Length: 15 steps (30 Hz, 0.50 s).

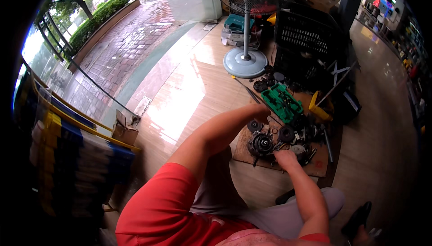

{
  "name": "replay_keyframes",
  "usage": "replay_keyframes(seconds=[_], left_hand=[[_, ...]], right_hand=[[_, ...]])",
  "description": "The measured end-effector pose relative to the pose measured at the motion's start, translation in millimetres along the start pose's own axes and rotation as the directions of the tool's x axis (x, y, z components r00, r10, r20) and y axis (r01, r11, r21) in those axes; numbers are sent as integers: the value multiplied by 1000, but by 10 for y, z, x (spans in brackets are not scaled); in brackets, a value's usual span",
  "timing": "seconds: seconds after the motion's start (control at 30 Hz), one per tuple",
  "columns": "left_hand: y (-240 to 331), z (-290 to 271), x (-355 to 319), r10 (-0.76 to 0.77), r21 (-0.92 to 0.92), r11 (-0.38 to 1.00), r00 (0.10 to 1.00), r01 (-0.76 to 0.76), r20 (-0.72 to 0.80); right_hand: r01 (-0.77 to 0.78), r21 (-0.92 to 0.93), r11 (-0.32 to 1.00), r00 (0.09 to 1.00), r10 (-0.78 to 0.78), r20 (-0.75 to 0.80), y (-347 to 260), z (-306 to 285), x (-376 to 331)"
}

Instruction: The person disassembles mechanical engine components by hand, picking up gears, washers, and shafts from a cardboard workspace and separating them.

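The round dark metal part [262,143] sits on the brown cardboard [242,150], a bit right of the middle of the frame. Its round face points up, and I see no long side on it. The right hand [285,158] is the nearer one. It is at the part's lower right edge, so the part lies up and to the left of it. Its fingers look bent, but I cannot tell if they touch or hold anything. The left hand [262,110] is higher up, so the part lies below it. I cannot tell how open that hand is or if it holds anything. A small dark wheel [255,125] lies between the left hand and the part. The green case [281,103] lies just right of the left hand.
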State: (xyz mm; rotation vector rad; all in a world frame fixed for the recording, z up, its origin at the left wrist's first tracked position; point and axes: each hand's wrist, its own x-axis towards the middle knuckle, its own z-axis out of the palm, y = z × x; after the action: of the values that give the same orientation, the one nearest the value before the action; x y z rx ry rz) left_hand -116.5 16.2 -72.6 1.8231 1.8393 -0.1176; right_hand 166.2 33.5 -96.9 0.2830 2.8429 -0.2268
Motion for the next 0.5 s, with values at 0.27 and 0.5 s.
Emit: replay_keyframes(seconds=[0.27, 0.5], left_hand=[[63, -44, -2, 2, 21, 1000, 1000, -2, 4], [-133, 99, 66, -8, 21, 1000, 1000, 8, -6]], right_hand=[[-78, 40, 996, 995, 75, 62, -14, 49, 32], [-83, 46, 996, 991, 77, 106, -36, 45, 89]])
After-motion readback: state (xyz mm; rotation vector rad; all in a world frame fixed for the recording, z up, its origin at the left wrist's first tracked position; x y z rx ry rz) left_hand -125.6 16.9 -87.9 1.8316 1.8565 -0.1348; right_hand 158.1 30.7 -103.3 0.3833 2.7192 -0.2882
